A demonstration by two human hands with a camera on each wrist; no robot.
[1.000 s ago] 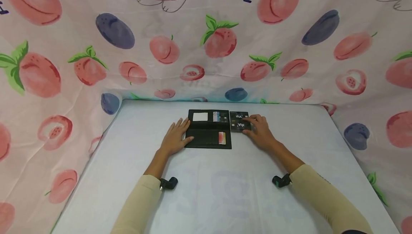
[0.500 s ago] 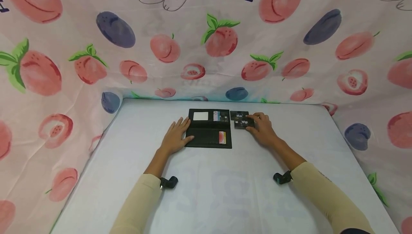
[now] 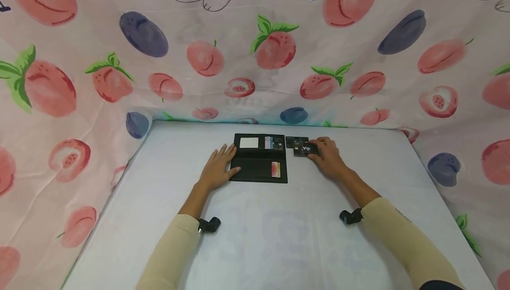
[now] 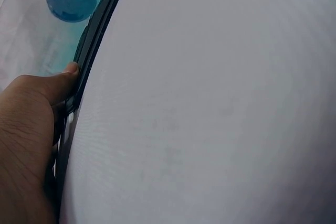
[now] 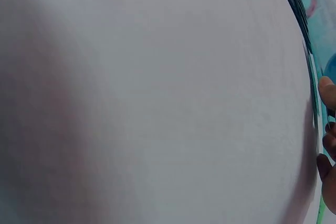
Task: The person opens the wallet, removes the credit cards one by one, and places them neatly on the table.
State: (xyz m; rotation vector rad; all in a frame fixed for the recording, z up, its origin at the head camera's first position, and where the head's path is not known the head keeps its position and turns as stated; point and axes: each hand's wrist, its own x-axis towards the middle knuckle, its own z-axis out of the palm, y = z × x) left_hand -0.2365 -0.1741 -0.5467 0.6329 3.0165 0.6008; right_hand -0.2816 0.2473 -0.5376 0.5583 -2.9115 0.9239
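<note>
A black wallet lies unfolded on the white table, with a white window and a few cards showing in its slots. My left hand rests on the wallet's left edge, fingers straight. In the left wrist view its thumb touches the dark wallet edge. To the right of the wallet, my right hand pinches a black card marked "Vip" at its right end. Behind that card and partly covered by it lies a second black card. Only some right fingers show in the right wrist view.
The white-covered table spreads out in front of the wallet. A fruit-printed cloth hangs behind the table and along both sides. Small black cameras sit on both wrists.
My right hand has drawn the front "Vip" card slightly right and away from me, so it now overlaps the rear card. The left hand stays on the wallet.
</note>
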